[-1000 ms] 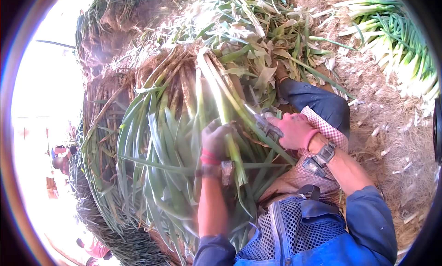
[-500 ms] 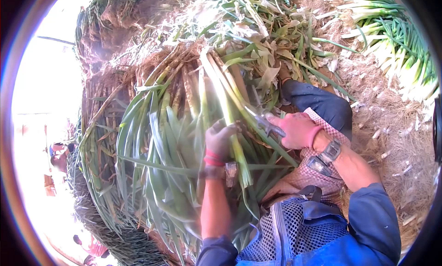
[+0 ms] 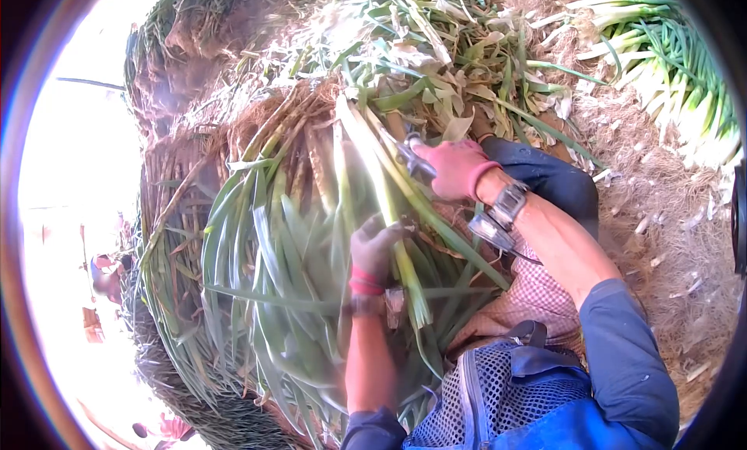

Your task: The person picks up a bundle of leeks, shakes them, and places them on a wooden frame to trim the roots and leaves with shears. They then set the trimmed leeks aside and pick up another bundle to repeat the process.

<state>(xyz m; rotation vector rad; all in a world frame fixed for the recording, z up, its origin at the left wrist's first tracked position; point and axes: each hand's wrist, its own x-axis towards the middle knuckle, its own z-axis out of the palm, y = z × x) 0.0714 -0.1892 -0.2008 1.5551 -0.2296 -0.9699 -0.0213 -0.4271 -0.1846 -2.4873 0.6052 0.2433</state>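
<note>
My left hand (image 3: 375, 251), in a dark glove with a red cuff, is closed around a long green onion (image 3: 375, 162). The onion's pale stalk slants up to its root end, and its cut-looking green end hangs below my hand. In a pink-red glove, my right hand (image 3: 459, 168) grips a grey tool (image 3: 416, 156) that looks like an air blow gun. Its tip is beside the upper stalk; whether it touches cannot be told. Several unpeeled green onions (image 3: 292, 240) with dry outer layers lie beneath and left of my hands.
Stripped leaves and skins (image 3: 459, 68) are heaped beyond my hands. Peeled green onions (image 3: 685, 76) lie in rows at the upper right, over ground strewn with roots (image 3: 646, 224). A checked cloth (image 3: 513, 298) covers my lap. Parts of other people show at far left.
My right hand has moved up and left with the grey tool, from beside the lower stalk to near its upper part. My left hand keeps its hold, slightly lower in view.
</note>
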